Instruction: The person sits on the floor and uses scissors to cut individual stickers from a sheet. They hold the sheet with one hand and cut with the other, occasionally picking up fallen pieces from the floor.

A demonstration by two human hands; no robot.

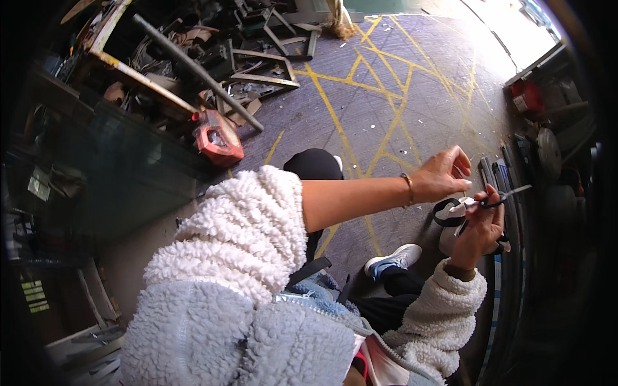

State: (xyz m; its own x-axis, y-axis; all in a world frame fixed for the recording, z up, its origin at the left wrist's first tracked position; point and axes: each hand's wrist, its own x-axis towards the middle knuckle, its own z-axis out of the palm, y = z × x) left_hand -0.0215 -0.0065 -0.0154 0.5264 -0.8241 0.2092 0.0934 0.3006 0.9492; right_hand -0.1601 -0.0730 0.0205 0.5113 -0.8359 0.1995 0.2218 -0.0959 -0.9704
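Observation:
My left hand (pixel 443 174) reaches across to the right, a thin bracelet at its wrist. Its fingers are bent, with the thumb tip close to my right hand; a fine strand seems to hang beneath the thumb, too small to make out. In my right hand (pixel 479 226), fingers closed, is a slim tool (pixel 513 192) with a dark loop and a pale narrow end pointing right. A small white piece (pixel 470 202) shows by these fingers. Just below and behind both hands, a whitish bag (pixel 449 242) with a black strap (pixel 444 213) is partly hidden by my right hand.
Long metal bars (pixel 503 180) lie along the right side. A red jerrycan (pixel 220 138) stands at the left, near a grey pipe (pixel 196 71) and scrap metal frames (pixel 265 67). Yellow lines cross the floor (pixel 386 116). My shoe (pixel 394 259) is below the arms.

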